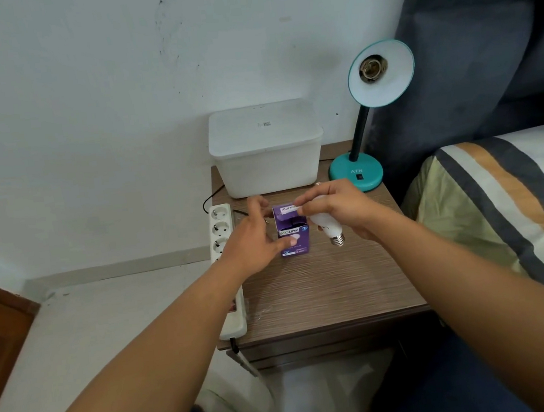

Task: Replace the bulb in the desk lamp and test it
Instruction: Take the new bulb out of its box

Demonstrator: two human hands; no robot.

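Gripping the purple bulb box (292, 230) at its left side with the left hand (254, 241), thumb pressing on the front face near the bottom, fingers curling round the far side. Holding a white bulb (324, 223) in the right hand (338, 209), palm and lower fingers closing around the globe, the metal screw base (337, 240) sticking out below the hand and pointing toward the camera. Pinching the open top flap (289, 208) of the box between thumb and forefinger of that same right hand, just left of the bulb.

Standing upright under both hands, the box, resting on the wooden bedside table (323, 287). Lying just left of the left hand, along the table's left edge, a white power strip (226, 244) with several empty sockets. Sitting just beyond the hands, a white lidded plastic container (266, 149). Standing beyond and right of the right hand, at the table's far right corner, the teal desk lamp (357, 171), its shade (381, 73) tilting toward the camera and showing a bare socket (373, 67) with no bulb in it. Lying well right of the grip, a striped bed cover (505, 201).
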